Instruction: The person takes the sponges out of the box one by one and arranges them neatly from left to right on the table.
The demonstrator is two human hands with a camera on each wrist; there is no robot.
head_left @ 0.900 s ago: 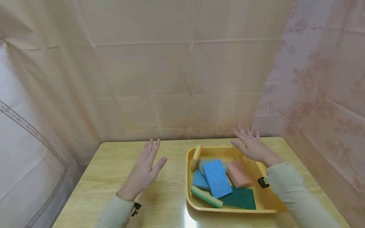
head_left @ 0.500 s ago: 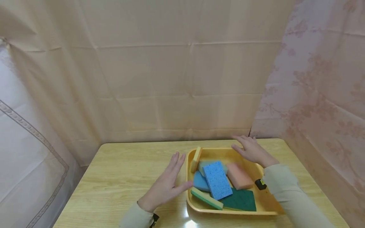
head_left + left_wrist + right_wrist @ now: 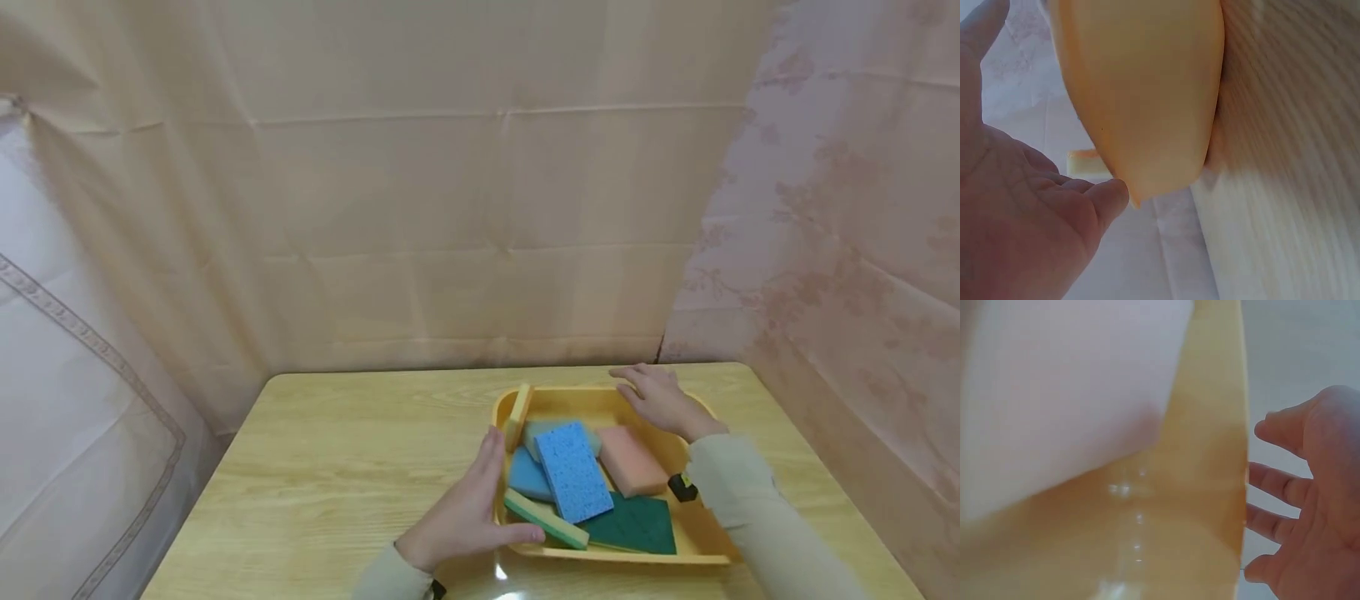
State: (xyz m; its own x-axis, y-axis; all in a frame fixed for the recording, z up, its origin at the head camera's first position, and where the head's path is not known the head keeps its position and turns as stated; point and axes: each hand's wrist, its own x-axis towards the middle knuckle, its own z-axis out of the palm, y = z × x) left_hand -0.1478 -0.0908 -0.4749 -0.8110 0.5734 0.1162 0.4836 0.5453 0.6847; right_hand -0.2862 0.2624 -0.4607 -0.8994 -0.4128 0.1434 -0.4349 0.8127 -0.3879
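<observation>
A yellow plastic basin (image 3: 703,529) stands on the table, holding several sponges. At its left side is my left hand (image 3: 465,518), fingers extended along the outer wall and thumb reaching over the front left corner. In the left wrist view that hand (image 3: 1029,212) is close beside the basin's outer wall (image 3: 1147,94); whether it touches cannot be told. Over the far right corner my right hand (image 3: 663,404) hovers with fingers loosely extended. The right wrist view has this hand (image 3: 1325,500) by the rim, gripping nothing. A speckled blue sponge (image 3: 573,472) lies on top of the others.
A pink sponge (image 3: 632,461), a dark green scouring pad (image 3: 633,523) and a yellow-green sponge (image 3: 546,518) lie inside the basin. One yellow sponge (image 3: 519,408) leans upright at its left wall. Beige cloth (image 3: 450,208) hangs behind the wooden table (image 3: 322,467).
My left hand has moved right across the table to the basin's left side. My right hand has lowered a little toward the far right rim. The sponges stay put.
</observation>
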